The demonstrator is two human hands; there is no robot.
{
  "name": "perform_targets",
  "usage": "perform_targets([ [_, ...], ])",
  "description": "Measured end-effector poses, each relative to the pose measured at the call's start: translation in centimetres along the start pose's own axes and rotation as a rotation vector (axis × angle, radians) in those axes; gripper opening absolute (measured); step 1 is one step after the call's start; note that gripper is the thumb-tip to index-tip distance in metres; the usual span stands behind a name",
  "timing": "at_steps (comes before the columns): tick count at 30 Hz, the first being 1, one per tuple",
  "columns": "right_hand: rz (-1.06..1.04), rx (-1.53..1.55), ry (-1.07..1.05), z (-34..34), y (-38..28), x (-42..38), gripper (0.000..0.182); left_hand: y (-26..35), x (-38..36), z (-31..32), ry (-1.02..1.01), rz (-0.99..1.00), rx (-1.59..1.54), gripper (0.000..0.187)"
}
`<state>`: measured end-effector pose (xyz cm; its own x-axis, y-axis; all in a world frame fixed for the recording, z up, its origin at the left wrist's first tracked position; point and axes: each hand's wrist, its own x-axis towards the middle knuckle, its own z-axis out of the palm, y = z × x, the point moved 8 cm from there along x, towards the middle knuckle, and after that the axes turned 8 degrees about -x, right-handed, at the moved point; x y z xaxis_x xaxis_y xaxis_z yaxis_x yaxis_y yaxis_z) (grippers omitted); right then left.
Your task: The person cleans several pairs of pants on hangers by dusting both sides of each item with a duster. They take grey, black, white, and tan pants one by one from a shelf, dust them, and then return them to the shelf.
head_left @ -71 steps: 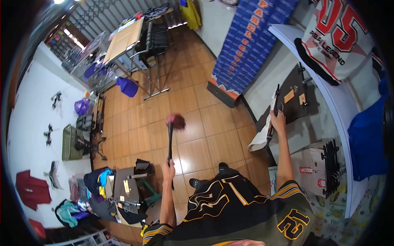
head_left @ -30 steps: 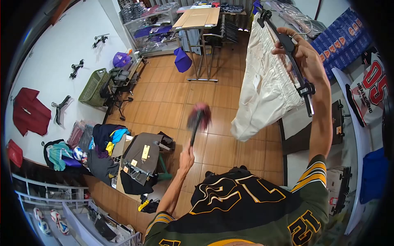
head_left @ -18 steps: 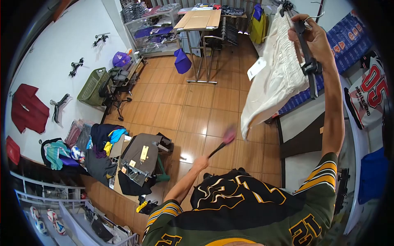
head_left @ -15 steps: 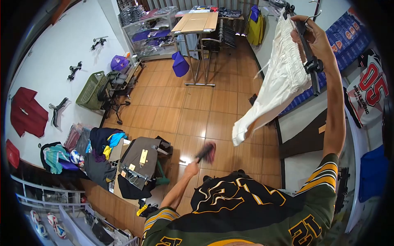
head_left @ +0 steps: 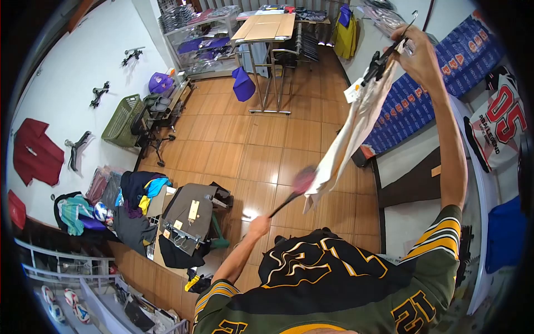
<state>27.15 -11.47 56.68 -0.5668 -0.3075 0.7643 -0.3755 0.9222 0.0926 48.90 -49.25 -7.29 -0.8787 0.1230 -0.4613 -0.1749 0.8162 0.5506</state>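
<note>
The left hand [head_left: 259, 227] is closed around the lower end of a thin dark duster [head_left: 289, 196], held low in front of the chest. The stick slants up and to the right from the fist, so its blurred reddish head sits well above the grip and meets the bottom hem of the shorts [head_left: 349, 136]. Holding it by the far end gives the reach needed to brush cloth that hangs out at arm's length.

The right hand [head_left: 418, 51] is raised high, fingers wrapped around a black clip hanger [head_left: 384, 55] near its metal hook. The shorts are clamped in the hanger just left of this grip and fall down and to the left from it, clear of the floor and of the body, which leaves the cloth free on both sides for the duster.

The shorts are pale cream, soft and creased, seen almost edge-on as a narrow twisted strip. A white tag [head_left: 352, 90] dangles near the waistband, a little below the hanger.
</note>
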Motion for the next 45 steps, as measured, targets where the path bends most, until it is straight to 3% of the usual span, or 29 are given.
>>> perform_targets([
  [1,0.053,0.048,-0.076,0.9,0.4,-0.5,0.037,-3.7,-0.4,0.1,-0.028,-0.128,0.05,0.049],
  [2,-0.012,0.05,-0.013,1.1,0.1,-0.9,0.033,-6.1,-1.0,-1.2,0.055,-0.199,0.015,0.049],
  [3,0.02,0.037,-0.126,2.0,-0.1,-1.3,0.033,-8.3,-1.5,-2.6,0.14,-0.273,-0.019,0.049],
  [5,0.077,0.021,-0.357,3.6,-1.6,-2.5,0.032,-9.9,-2.5,-6.4,0.366,-0.279,-0.208,0.046],
  [8,-0.014,-0.034,-0.471,8.6,-2.5,-5.3,0.041,-9.6,-2.9,-12.2,0.763,-0.098,-0.366,0.041],
  [9,0.056,-0.026,-0.621,11.5,-2.0,-6.8,0.041,-7.4,-3.7,-14.5,0.818,-0.022,-0.449,0.043],
  [12,0.045,0.135,-0.771,18.3,-2.1,-11.5,0.04,-3.4,-4.9,-19.3,0.936,0.034,-0.613,0.04],
  [15,0.196,0.117,-0.878,21.4,-2.6,-14.9,0.04,3.6,-8.0,-24.1,1.09,0.17,-0.757,0.038],
  [17,0.281,0.252,-0.764,23.0,-1.8,-15.4,0.042,7.3,-9.5,-25.6,1.235,0.296,-0.857,0.035],
  [20,0.478,0.431,-0.621,22.6,-1.1,-14.7,0.04,11.9,-8.4,-24.0,1.162,0.332,-0.949,0.035],
  [22,0.633,0.57,-0.568,17.1,-3.9,-12.0,0.032,14.2,-5.6,-19.2,1.051,0.402,-0.783,0.035],
  [24,0.654,0.809,-0.465,15.5,-3.6,-10.1,0.028,13.8,-0.9,-10.5,0.64,0.472,-0.395,0.036],
  [26,0.673,0.94,-0.383,12.8,-3.7,-8.4,0.026,6.8,2.2,-2.5,0.167,0.106,-0.237,0.037],
  [28,0.72,1.03,-0.318,9.2,-3.7,-7.3,0.023,-3.8,3.9,2.3,0.105,-0.024,-0.17,0.038],
  [30,0.712,1.072,-0.297,7.4,-3.2,-6.7,0.023,-7.0,1.7,-0.5,0.24,-0.174,-0.205,0.037],
  [32,0.727,1.115,-0.296,7.3,-3.0,-6.9,0.024,-6.6,0.6,-5.6,0.46,-0.156,-0.381,0.041],
  [33,0.74,1.106,-0.295,7.7,-3.0,-7.0,0.024,-3.2,-0.9,-9.8,0.655,0.037,-0.429,0.041],
  [37,0.789,1.134,-0.267,10.4,-3.1,-7.4,0.024,10.4,-5.5,-19.7,0.841,0.17,-0.689,0.037],
  [38,0.786,1.138,-0.257,10.7,-3.3,-7.1,0.025,13.4,-6.5,-20.3,0.836,0.186,-0.73,0.036],
  [41,0.811,1.197,-0.208,9.9,-4.1,-6.1,0.025,17.2,-7.3,-16.0,0.871,0.594,-0.568,0.037],
  [43,0.858,1.255,-0.208,8.5,-4.3,-5.1,0.03,13.3,-4.0,-7.9,0.324,0.205,-0.176,0.035],
  [45,0.86,1.334,-0.182,6.2,-5.1,-4.4,0.03,1.8,-0.4,1.6,-0.007,-0.074,-0.064,0.035],
])
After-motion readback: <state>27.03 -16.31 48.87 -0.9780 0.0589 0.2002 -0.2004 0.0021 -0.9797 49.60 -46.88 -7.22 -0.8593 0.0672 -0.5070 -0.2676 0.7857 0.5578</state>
